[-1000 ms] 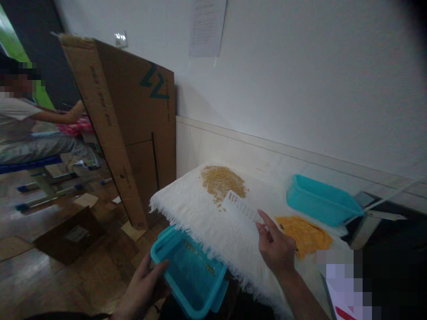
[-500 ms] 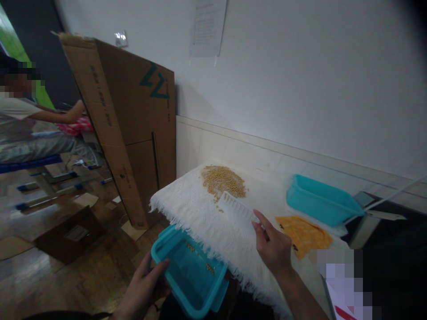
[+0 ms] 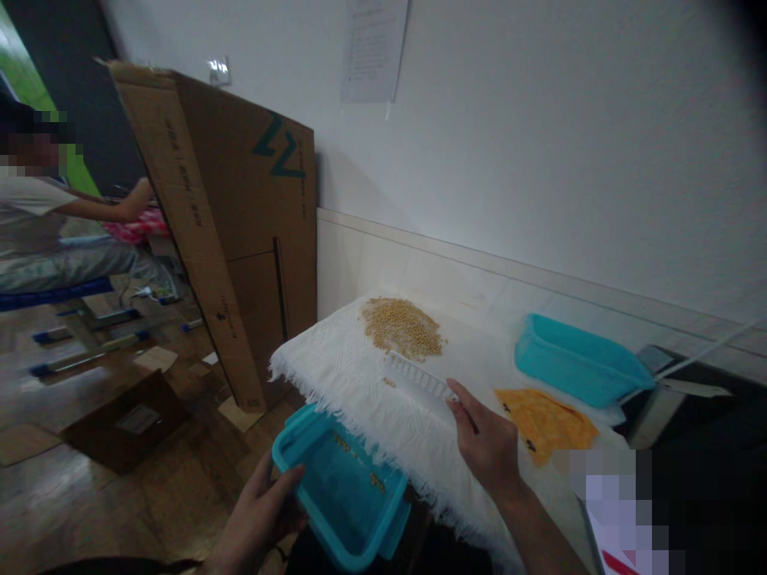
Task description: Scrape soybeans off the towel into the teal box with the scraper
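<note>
My left hand (image 3: 264, 507) grips the left rim of a blue plastic tray (image 3: 341, 523), tilted below the table's front edge; a few beans lie in it. In my right hand (image 3: 488, 443) is a white slotted plastic piece (image 3: 416, 374), pinched at its near end by thumb and fingers and held low over the white fringed cloth (image 3: 335, 359). Just beyond its far end spreads a heap of yellowish beans (image 3: 401, 323), probably soybeans. Several stray beans (image 3: 389, 382) lie on the cloth by the slotted piece.
A second blue tray (image 3: 581, 359) stands at the table's right, behind an orange cloth (image 3: 548, 425). A tall cardboard box (image 3: 240, 200) rises at the left against the wall. Another person (image 3: 53, 208) sits beyond it. Flattened cardboard (image 3: 125, 423) lies on the floor.
My right hand has drawn the slotted piece slightly left and toward me, away from the heap. A few beans have come nearer with it. My left hand and its tray stay put.
</note>
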`<state>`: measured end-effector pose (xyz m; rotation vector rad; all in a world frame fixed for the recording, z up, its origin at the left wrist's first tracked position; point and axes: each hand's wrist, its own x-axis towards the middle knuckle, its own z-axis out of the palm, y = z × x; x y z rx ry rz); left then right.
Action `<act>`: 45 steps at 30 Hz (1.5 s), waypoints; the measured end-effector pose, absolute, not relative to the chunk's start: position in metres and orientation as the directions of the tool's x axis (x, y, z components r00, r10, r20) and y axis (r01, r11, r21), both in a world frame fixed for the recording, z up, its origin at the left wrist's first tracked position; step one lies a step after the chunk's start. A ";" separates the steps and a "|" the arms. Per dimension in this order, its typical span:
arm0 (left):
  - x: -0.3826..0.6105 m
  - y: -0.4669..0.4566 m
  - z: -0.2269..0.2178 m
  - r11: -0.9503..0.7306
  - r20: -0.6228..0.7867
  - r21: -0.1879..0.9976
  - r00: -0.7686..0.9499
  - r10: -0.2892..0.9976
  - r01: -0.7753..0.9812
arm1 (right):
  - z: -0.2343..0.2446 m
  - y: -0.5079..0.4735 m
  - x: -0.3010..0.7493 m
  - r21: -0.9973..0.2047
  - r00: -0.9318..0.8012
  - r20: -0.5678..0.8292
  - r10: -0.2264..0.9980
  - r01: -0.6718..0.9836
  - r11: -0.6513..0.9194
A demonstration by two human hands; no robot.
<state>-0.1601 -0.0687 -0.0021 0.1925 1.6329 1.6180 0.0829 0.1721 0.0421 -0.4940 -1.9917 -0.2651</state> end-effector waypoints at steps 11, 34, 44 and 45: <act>-0.160 -0.068 -0.005 0.140 -0.444 0.879 -0.673 0.592 -0.456 | 0.041 0.162 0.082 -0.108 -0.436 0.859 0.268 0.358 0.927; -0.160 -0.071 -0.007 0.156 -0.436 0.886 -0.667 0.605 -0.437 | 0.034 0.145 0.084 -0.474 -0.266 0.775 0.573 0.353 0.806; -0.163 -0.071 -0.013 0.161 -0.437 0.885 -0.657 0.614 -0.438 | 0.030 0.173 0.076 -0.198 -0.234 0.881 0.410 0.605 0.771; -0.163 -0.071 -0.014 0.154 -0.434 0.884 -0.652 0.621 -0.442 | 0.029 0.174 0.076 -0.188 -0.241 0.881 0.406 0.610 0.770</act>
